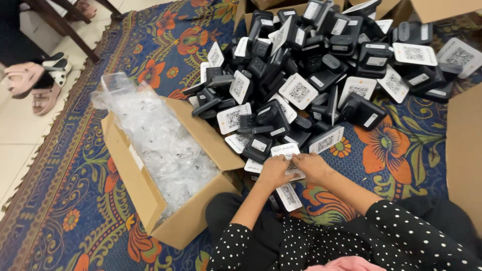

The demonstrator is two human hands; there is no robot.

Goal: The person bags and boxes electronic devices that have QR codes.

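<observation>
A blue floral carpet (75,200) covered the floor, tiles showing at the far left. On it sat a big heap of black devices (326,65), many bearing white square code labels, spilling from the top centre down toward the person. Left of the heap stood an open cardboard box (150,200) stuffed with clear plastic wrapping (160,140); its near flap nearly touched the heap's lower edge. Another cardboard panel (464,150) rose at the right edge, more cartons at the top. Pink sandals (35,85) and a chair leg lay on the tiles, well apart.

Both hands met at the heap's near edge over one white-labelled device (287,155). Left hand (272,172) had fingers curled down, pinching the label's lower left side; right hand (312,166) had fingertips pressed on its right side. Both grasped the same piece; whether they peeled, pressed or merely steadied it I could not tell, since the fingers hid the contact. A second label card (288,196) lay just below, beside the left wrist.

Judgement: the hold looked best kept at the label's edges, with the piece low and close to the lap, so neighbouring units were not knocked loose. Open room was tight: box flap to the left, heap ahead, knees below. The bare carpet (401,160) to the right of the hands was the clearest patch.
</observation>
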